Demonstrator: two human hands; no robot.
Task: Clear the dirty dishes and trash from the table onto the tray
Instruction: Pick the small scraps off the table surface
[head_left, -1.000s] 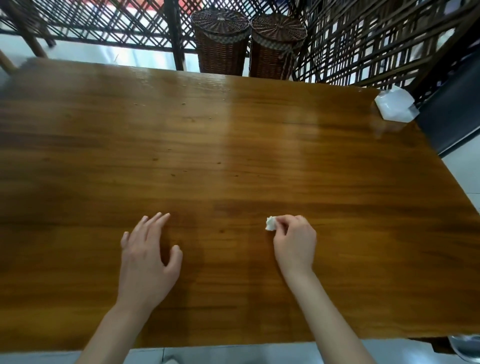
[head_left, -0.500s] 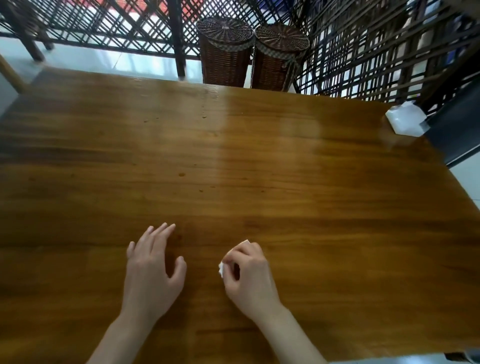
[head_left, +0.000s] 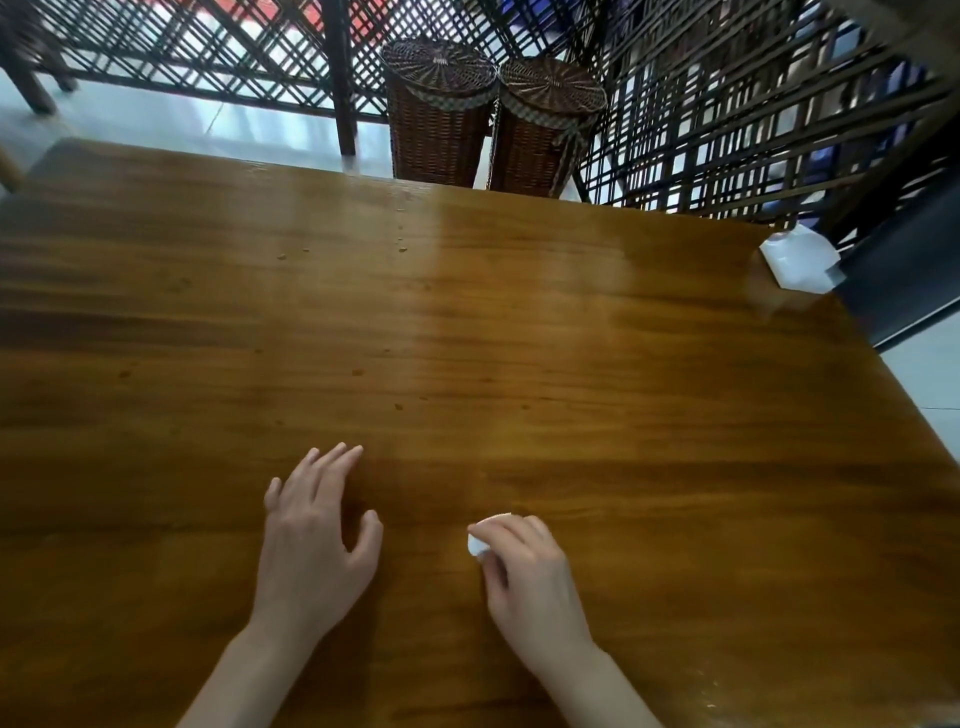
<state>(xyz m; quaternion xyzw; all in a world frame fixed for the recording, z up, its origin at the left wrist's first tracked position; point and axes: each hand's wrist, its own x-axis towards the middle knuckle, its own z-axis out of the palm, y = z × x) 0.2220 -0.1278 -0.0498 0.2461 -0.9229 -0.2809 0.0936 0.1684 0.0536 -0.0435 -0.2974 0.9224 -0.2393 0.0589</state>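
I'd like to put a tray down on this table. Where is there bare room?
Bare wooden table runs from the left hand and right hand, which pinches a tissue wad, up to the far edge. Only the far-right corner holds a white tissue pack.

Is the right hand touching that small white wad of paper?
Touching. The head view shows the right hand with its fingers curled over the white wad, pinching it just above the table.

My right hand (head_left: 530, 577) hides most of the white paper wad (head_left: 477, 543); the tissue pack (head_left: 800, 262) beyond is blurred.
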